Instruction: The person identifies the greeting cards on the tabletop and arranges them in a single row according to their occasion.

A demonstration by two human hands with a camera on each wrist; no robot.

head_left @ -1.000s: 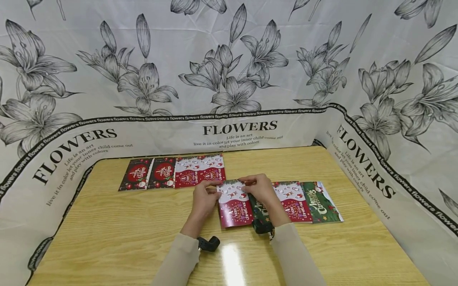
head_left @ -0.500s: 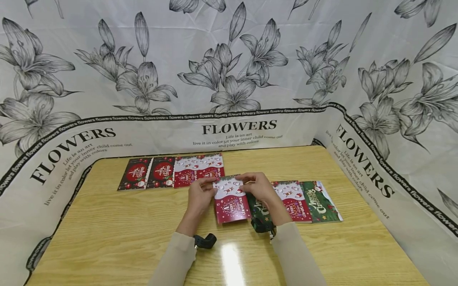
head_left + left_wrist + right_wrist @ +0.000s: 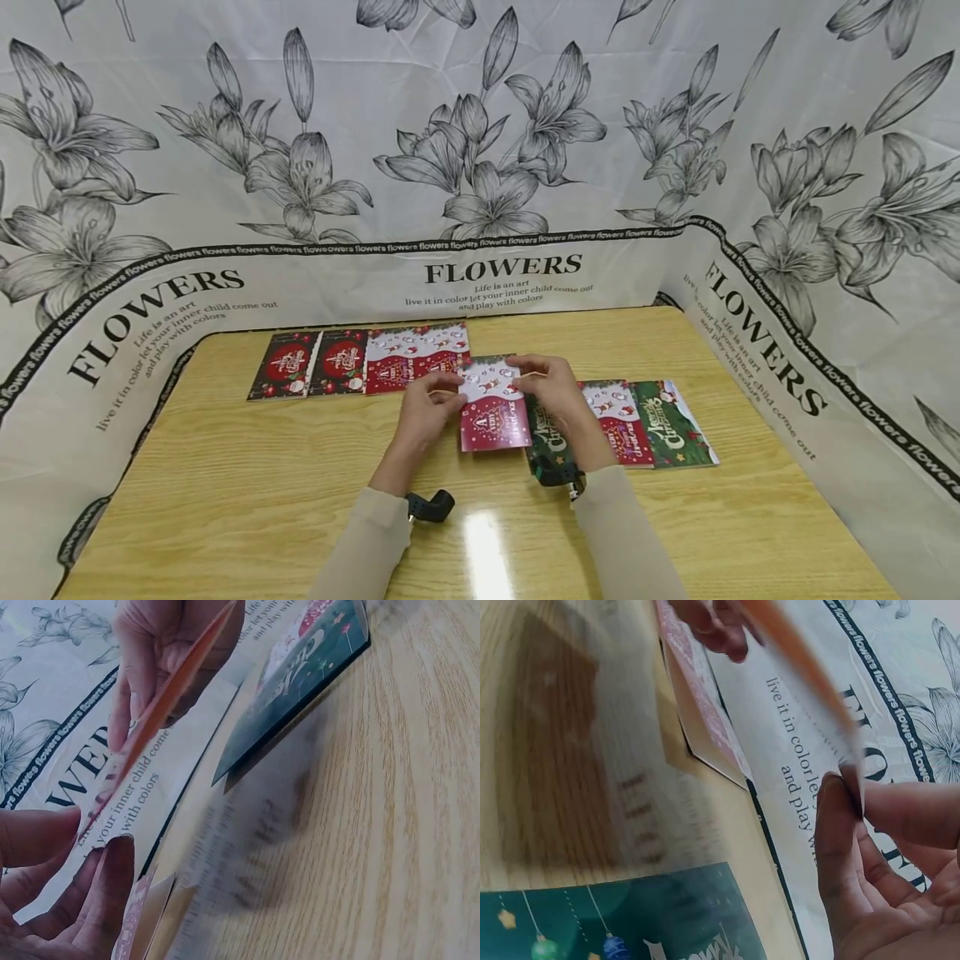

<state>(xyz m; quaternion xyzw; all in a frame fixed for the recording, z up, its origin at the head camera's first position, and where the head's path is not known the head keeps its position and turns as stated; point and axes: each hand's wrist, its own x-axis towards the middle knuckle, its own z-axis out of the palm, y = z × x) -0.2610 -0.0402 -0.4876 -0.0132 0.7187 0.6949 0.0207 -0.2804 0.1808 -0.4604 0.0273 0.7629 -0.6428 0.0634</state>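
Both hands hold a red-and-white Christmas card (image 3: 495,421) by its upper sides, over the middle of the table. My left hand (image 3: 425,412) pinches the left edge between thumb and fingers. On the other edge, my right hand (image 3: 564,400) pinches with thumb and forefinger. Both wrist views show the card nearly edge-on, lifted off the wood, its back orange-tinted. Under the right hand lies a green Christmas card (image 3: 547,446), partly hidden by hand and wrist. To its right are another red-and-white card (image 3: 622,421) and another green card (image 3: 678,425).
At the back left, two dark cards with red circles, the outer card (image 3: 287,365) and the inner card (image 3: 341,364), lie beside two red-and-white cards (image 3: 390,367). A flower-printed cloth (image 3: 502,287) walls the wooden table (image 3: 262,483) behind and at the sides.
The held card first shifted slightly left and lifted, then moved right and farther away from me. Both hands moved with it. The cards lying on the table have stayed put.
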